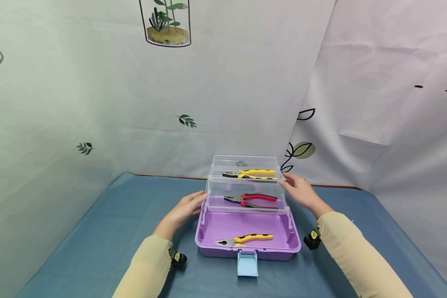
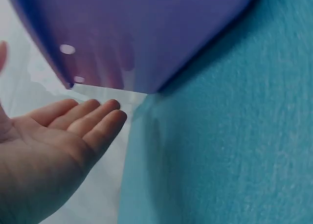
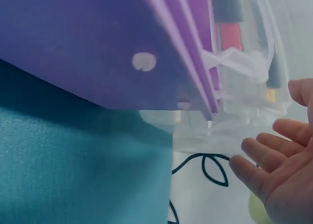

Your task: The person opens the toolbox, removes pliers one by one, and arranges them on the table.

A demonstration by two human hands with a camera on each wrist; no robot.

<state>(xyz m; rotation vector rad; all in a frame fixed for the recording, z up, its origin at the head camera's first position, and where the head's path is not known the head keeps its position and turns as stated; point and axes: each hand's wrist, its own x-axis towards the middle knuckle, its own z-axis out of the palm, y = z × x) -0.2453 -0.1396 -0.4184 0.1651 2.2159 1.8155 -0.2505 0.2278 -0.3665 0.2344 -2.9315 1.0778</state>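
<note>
A purple toolbox (image 1: 221,225) stands with its clear trays (image 1: 215,202) raised in steps behind the base. Yellow-and-black pliers (image 1: 258,171) lie in the upper tray, and red-and-black pliers (image 1: 260,197) in the tray below. Another pair of yellow-handled pliers (image 1: 254,237) rests on the floor of the base. My left hand (image 1: 183,210) is at the box's left side, fingers extended beside the back corner in the left wrist view. At the right end of the trays is my right hand (image 1: 301,192), its fingers loosely spread and holding nothing in the right wrist view.
A light blue latch (image 1: 247,265) hangs down at the front of the box. Blue cloth (image 1: 108,244) covers the table. Behind it hangs a pale printed curtain (image 1: 238,91), close to the table's back edge.
</note>
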